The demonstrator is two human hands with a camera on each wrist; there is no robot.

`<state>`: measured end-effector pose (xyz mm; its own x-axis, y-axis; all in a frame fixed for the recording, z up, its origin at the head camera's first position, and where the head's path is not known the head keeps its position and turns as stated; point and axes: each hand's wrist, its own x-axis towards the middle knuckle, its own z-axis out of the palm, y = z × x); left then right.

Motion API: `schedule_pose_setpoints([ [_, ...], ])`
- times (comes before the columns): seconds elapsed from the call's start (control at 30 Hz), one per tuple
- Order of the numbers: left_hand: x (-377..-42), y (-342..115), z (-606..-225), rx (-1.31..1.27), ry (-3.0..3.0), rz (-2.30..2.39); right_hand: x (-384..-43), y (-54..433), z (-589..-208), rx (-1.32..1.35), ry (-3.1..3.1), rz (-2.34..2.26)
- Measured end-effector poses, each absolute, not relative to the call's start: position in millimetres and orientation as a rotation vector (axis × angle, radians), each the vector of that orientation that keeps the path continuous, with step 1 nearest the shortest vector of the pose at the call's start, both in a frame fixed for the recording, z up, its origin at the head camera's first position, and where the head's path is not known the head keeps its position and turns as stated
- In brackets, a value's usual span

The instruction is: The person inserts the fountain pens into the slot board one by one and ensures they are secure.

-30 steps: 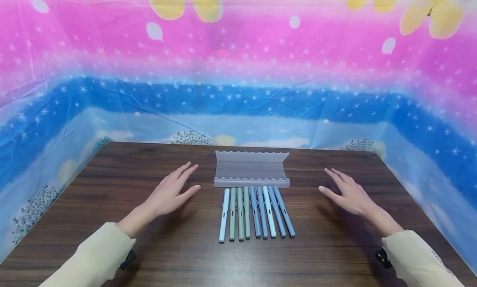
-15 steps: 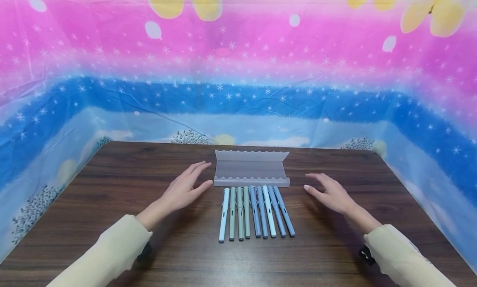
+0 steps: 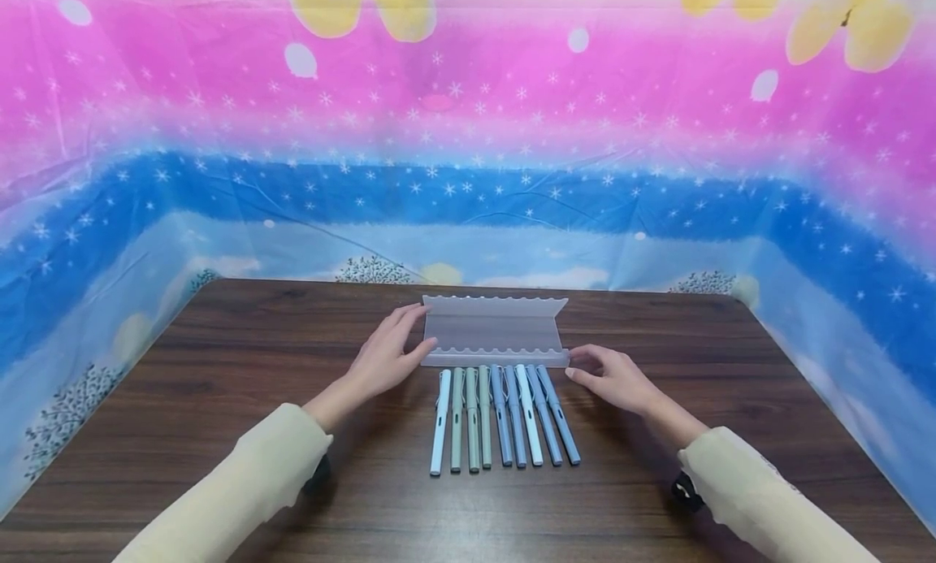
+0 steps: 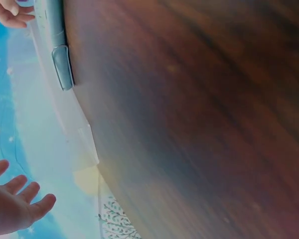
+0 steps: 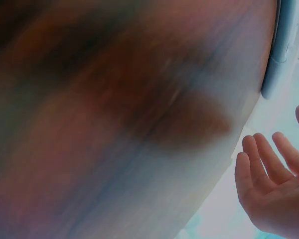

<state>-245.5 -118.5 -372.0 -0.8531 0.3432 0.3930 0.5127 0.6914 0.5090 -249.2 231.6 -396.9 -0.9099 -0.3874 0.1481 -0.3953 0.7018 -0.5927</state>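
Note:
A translucent pen rack (image 3: 497,332) with scalloped edges lies toward the back of the table. My left hand (image 3: 387,350) is at its left end, the fingers loosely extended and the thumb overlapping the front left corner. At the front right corner is my right hand (image 3: 613,376), thumb and index fingertip right by the rack's end. Both hands show spread fingers in the wrist views, the left hand (image 4: 20,199) and the right hand (image 5: 274,184) alike. In front of the rack, several capped pens (image 3: 474,421) in pale blue, green and grey-blue lie side by side, clips upward.
The dark wooden table (image 3: 241,344) has rounded back corners. A patterned cloth (image 3: 512,197) in pink and blue hangs around its back and sides.
Both hands have moved inward from the sides, the left to the right and the right to the left, reaching the ends of the rack. Rack and pens have stayed in place.

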Motion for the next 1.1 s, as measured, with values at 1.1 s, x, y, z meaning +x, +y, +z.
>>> schedule_pose_setpoints([
  [1.1,-301.6,-93.5,-371.4,-0.125,-2.564,-1.512,-248.2,193.1,-396.9,0.663,-3.01,0.722],
])
